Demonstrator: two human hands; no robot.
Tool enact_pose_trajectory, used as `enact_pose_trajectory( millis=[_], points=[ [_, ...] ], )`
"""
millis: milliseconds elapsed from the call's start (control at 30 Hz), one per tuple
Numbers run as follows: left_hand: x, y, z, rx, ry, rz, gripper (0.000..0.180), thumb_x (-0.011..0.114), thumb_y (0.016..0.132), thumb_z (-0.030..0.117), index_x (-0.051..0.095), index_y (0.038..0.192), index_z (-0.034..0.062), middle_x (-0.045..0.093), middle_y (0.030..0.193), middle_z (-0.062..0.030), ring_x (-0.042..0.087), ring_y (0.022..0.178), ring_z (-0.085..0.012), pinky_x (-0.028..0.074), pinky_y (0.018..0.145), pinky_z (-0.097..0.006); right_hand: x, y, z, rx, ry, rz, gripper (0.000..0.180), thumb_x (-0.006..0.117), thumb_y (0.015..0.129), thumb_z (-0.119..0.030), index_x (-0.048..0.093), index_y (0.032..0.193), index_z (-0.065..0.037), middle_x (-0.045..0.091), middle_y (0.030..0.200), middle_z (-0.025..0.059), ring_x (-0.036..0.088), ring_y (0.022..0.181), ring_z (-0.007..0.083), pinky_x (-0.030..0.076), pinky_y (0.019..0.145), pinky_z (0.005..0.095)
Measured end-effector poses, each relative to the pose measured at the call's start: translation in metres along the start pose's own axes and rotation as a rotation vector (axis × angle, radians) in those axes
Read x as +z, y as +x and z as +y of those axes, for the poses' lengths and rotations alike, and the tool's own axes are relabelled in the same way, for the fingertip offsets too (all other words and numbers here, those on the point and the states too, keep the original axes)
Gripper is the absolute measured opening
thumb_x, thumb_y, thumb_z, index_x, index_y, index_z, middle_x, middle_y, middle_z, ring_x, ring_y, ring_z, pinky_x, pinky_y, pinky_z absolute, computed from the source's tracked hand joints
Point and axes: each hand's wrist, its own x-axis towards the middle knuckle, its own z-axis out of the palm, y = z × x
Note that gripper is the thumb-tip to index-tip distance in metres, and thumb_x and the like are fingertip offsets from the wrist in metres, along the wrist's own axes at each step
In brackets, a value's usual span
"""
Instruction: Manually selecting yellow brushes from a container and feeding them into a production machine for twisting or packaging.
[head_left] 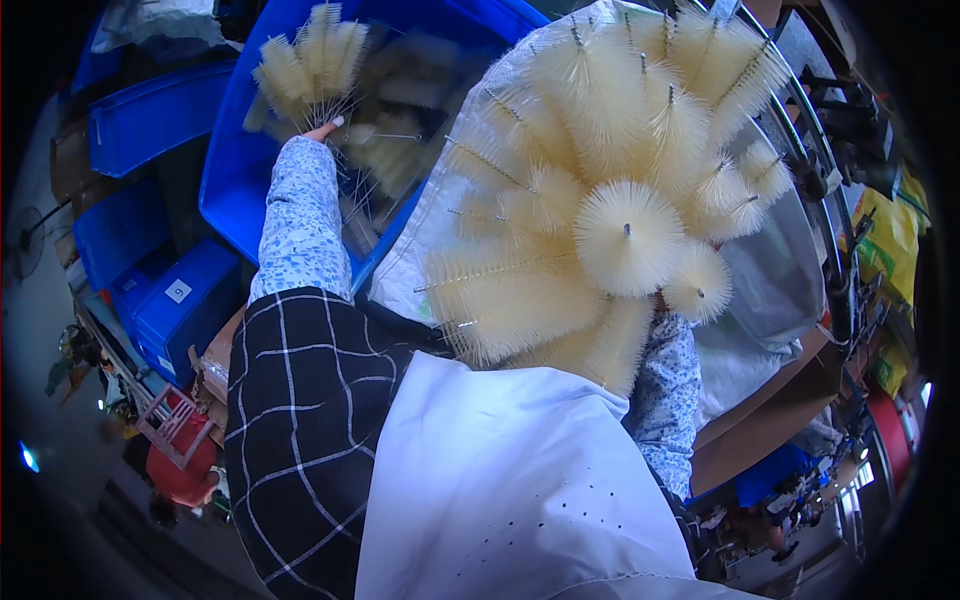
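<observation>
My left hand (324, 131) is closed around the wire stems of a bundle of small cream bottle brushes (312, 70), whose bristle heads fan upward over a blue bin (222, 165). More brushes (390, 160) with thin wire stems lie inside that bin, partly in shadow. On the right, large round cream brushes (629, 240) with twisted metal wire cores spread out in a big cluster over a white woven sack (415, 265). My right hand (660, 302) reaches in at the cluster's lower right; bristles hide nearly all of its fingers, so its grip does not show.
Stacked blue bins (175, 290) stand at the left, with another blue bin (160, 118) above them. A curved metal rail (815, 130) runs along the right side. Below it is a brown cardboard box (770, 415), and a yellow bag (890, 250) hangs beyond.
</observation>
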Motion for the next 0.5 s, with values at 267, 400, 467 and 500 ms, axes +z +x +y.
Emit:
enact_pose_trajectory(
  millis=[267, 400, 467, 500],
  points=[
    [0.011, 0.028, -0.025, 0.267, -0.396, -0.461, 0.106, 0.080, 0.043, 0.039, 0.026, 0.125, -0.0008, 0.030, 0.128, -0.0143, 0.033, 0.114, -0.0245, 0.025, 0.097, -0.032, -0.032, -0.003, 0.017, -0.081, -0.196, 0.060, 0.060, 0.033, 0.082, -0.053, 0.033, 0.120, -0.006, 0.050, 0.105, 0.0118, 0.053, 0.089, 0.0246, 0.044, 0.076, 0.0373],
    [0.010, 0.019, -0.028, 0.383, -0.277, -0.228, 0.089, 0.079, 0.050, 0.029, 0.033, 0.124, 0.0090, 0.032, 0.128, -0.0074, 0.030, 0.117, -0.0205, 0.021, 0.099, -0.031, -0.045, -0.003, 0.023, -0.104, -0.312, 0.084, 0.060, 0.034, 0.082, -0.052, 0.033, 0.120, -0.006, 0.050, 0.105, 0.0118, 0.053, 0.089, 0.0246, 0.044, 0.076, 0.0371],
    [0.006, 0.048, -0.050, 0.432, -0.216, -0.129, 0.101, 0.080, 0.046, 0.034, 0.025, 0.127, 0.0066, 0.026, 0.131, -0.0099, 0.026, 0.119, -0.0213, 0.020, 0.100, -0.031, -0.050, -0.002, 0.028, -0.104, -0.363, 0.071, 0.059, 0.035, 0.082, -0.051, 0.033, 0.120, -0.006, 0.050, 0.105, 0.0118, 0.053, 0.089, 0.0246, 0.044, 0.076, 0.0370],
    [0.013, 0.041, -0.045, 0.426, -0.215, -0.147, 0.101, 0.080, 0.046, 0.034, 0.025, 0.127, 0.0066, 0.026, 0.131, -0.0099, 0.026, 0.119, -0.0213, 0.020, 0.100, -0.031, -0.054, 0.000, 0.029, -0.111, -0.401, 0.084, 0.059, 0.035, 0.082, -0.051, 0.033, 0.120, -0.006, 0.050, 0.105, 0.0118, 0.053, 0.089, 0.0246, 0.044, 0.076, 0.0370]
  ],
)
